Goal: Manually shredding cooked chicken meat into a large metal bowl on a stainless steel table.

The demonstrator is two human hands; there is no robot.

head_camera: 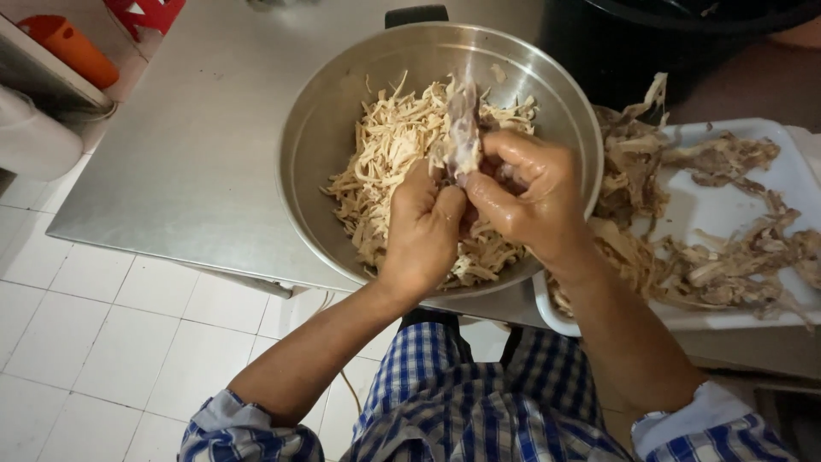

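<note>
A: White tiled floor (94,342) near and left; grey steel bench (188,162) beyond it, running far and right.

B: Nearest of all, blue and white checked sleeves (445,419), rolled back off both forearms.

A: Above the bench's near edge, left hand (423,227) curled narrow, fingertips pinched on the lower end of a pale strip of meat (462,128).

B: Right hand (530,192) just beside it, touching at the fingertips, also closed narrow on the same strip, thumb pressed against the meat. Wet and glossy across the knuckles.

A: Strip of meat held upright between both hands, over the middle of the steel bowl (342,94), upper end sticking up and blurred.

B: Under the hands, inside that bowl, a heap of pale shredded meat (385,154), mostly piled toward the near and right part. Left and far walls of the bowl bare and shiny.

A: Right of the bowl, touching its rim or close to it, white tray (770,180) holding brownish scraps and bones (710,265), spread along its near and left sides.

B: Far right, dark pot (616,43), partly cut off. Black handle (416,14) behind the bowl's far rim.

A: Far left, orange container (73,50) on a shelf, red thing (145,13) next to it, white rounded object (34,137) nearer.
</note>
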